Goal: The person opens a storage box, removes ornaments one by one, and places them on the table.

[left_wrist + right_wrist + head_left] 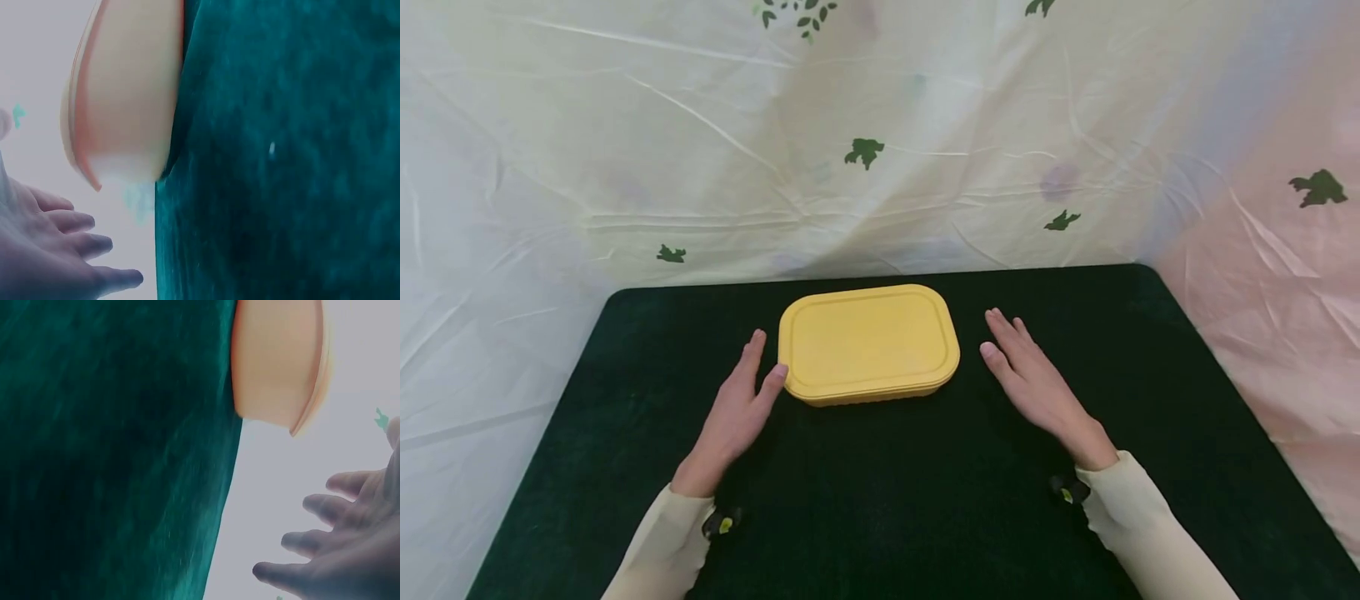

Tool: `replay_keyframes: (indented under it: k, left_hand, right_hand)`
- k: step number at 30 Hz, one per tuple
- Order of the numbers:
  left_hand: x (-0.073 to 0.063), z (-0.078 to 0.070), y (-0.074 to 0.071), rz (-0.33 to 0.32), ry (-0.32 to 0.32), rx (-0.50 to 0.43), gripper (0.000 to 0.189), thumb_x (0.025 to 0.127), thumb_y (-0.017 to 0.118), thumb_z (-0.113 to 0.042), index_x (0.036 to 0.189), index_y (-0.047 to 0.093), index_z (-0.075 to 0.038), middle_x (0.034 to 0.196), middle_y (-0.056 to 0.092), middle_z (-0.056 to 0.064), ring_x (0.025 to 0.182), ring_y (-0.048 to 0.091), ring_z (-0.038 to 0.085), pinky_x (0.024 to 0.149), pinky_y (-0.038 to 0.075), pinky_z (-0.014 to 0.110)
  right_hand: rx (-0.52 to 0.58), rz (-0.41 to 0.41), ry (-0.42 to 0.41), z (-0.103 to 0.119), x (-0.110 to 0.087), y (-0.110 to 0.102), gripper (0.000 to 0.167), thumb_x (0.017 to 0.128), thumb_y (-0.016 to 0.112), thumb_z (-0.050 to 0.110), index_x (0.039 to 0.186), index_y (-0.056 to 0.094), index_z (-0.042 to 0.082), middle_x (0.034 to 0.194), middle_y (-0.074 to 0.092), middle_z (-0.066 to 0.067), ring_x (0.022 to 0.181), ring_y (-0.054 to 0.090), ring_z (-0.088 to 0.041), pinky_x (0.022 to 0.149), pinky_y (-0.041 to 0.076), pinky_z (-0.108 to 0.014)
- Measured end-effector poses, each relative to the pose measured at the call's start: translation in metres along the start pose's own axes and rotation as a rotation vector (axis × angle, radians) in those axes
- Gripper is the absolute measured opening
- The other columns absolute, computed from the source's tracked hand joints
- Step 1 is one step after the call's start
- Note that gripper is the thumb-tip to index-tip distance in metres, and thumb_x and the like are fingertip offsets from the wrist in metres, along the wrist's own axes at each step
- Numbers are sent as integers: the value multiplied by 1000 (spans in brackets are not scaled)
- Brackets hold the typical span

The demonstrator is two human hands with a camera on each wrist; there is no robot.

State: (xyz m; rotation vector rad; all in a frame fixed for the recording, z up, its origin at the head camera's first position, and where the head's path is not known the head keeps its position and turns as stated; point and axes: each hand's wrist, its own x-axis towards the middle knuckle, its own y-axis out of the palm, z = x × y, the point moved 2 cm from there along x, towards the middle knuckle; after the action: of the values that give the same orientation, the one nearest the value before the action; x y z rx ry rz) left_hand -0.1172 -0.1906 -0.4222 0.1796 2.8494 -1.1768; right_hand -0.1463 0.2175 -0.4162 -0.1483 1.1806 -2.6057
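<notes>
A yellow rectangular box with rounded corners and a lid (868, 343) rests on the dark green tabletop. Beside its left end is my left hand (739, 410), fingers straight and pointing forward, the thumb tip right at the lid's front left corner in the head view. My right hand (1036, 379) is held out to the right of the box, a gap between them, with its fingers extended. Both wrist views show spread, straight fingers and the side wall of the box (131, 94), and neither palm holds anything.
The dark green cloth-covered table (880, 500) has rounded far corners. Behind it hangs a pale curtain (715, 167) with green leaf prints, which continues along the left side. A pinkish sheet (1262, 317) hangs on the right. Each wrist carries a small dark device.
</notes>
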Motion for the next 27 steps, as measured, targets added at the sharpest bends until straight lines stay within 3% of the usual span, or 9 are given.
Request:
replay_keyframes:
  k: [9,27]
  left_hand:
    - [5,-3,11,58,-34,20,90,106,33,-66,167,-2,-10,173,1,14,159,3,37,124,12,62]
    - [9,3,16,38,-19,-22,80,109,36,-55,167,5,-10,173,9,13,159,7,33,125,16,58]
  right_hand:
    - [71,67,59,8,10,17,75,108,28,62,168,16,19,173,14,-3,160,3,-31,125,9,-62]
    - [131,83,99,15,21,30,78,107,40,60,168,16,16,173,17,-8,159,12,-33,124,16,-62]
